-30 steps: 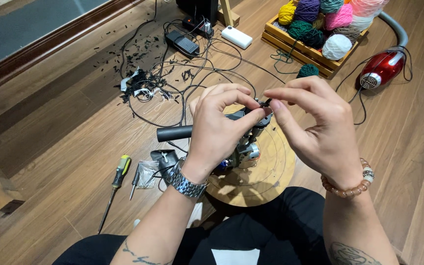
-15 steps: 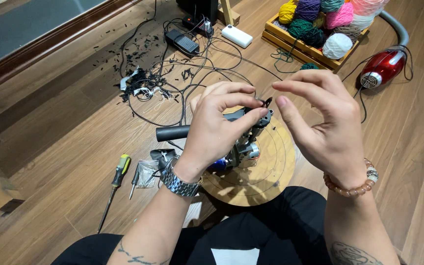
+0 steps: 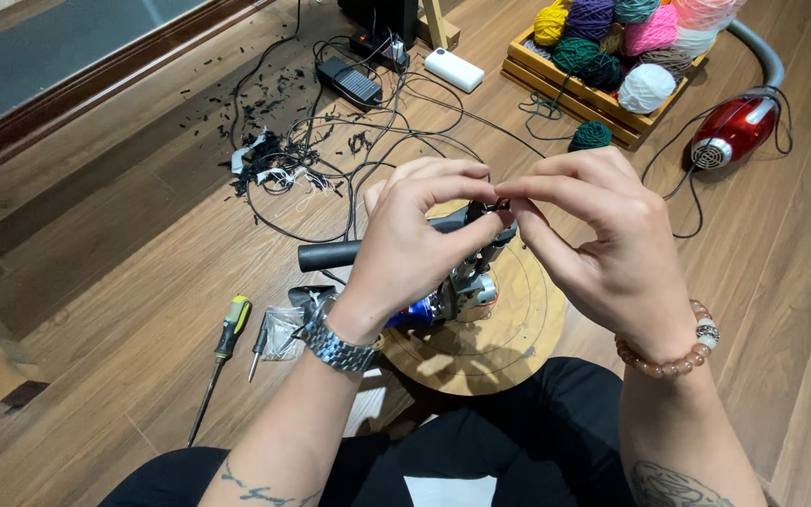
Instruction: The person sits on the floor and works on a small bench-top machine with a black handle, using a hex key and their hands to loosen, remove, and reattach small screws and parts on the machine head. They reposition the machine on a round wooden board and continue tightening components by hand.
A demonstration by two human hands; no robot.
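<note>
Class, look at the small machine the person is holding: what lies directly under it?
Under the machine, gripped by the left hand and right hand, sits a round wooden disc. What the disc rests on is covered.

Both bare hands are up in front of the body, close together. The left hand (image 3: 415, 249) curls its fingers down, thumb and pointer finger pinched at the tips. The right hand (image 3: 603, 244) bends the same way, its fingertips meeting the left ones. Both forearms reach up from below, wrists bent.
</note>
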